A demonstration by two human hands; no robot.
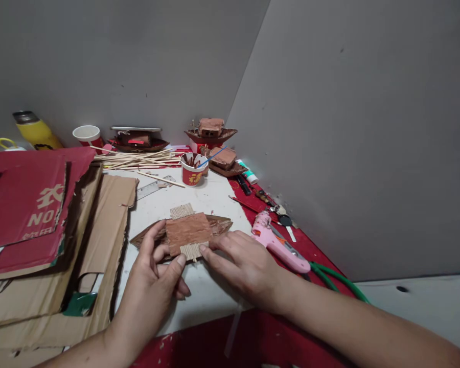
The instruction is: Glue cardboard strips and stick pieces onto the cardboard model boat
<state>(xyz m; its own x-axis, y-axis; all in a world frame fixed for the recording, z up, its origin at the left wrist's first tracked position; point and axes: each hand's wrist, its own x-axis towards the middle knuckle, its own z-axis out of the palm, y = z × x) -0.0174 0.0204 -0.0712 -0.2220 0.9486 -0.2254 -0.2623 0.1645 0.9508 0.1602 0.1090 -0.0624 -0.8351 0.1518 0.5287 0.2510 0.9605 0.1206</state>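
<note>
A brown painted cardboard boat (186, 232) lies on the white table top (210, 197), with a square brown panel on top of its hull. My left hand (157, 273) pinches the boat's near left side, thumb and fingers closed on the panel and hull. Resting on the table, my right hand (241, 260) has its fingers pressed on the panel's near right corner.
Torn cardboard sheets (61, 255) are piled at the left. A pink glue gun (279, 244) with a green cord lies right of the boat. At the back stand a red paint cup (192, 170), wooden sticks (138, 159), finished boats (211, 132), a ruler (153, 188) and a yellow flask (36, 132).
</note>
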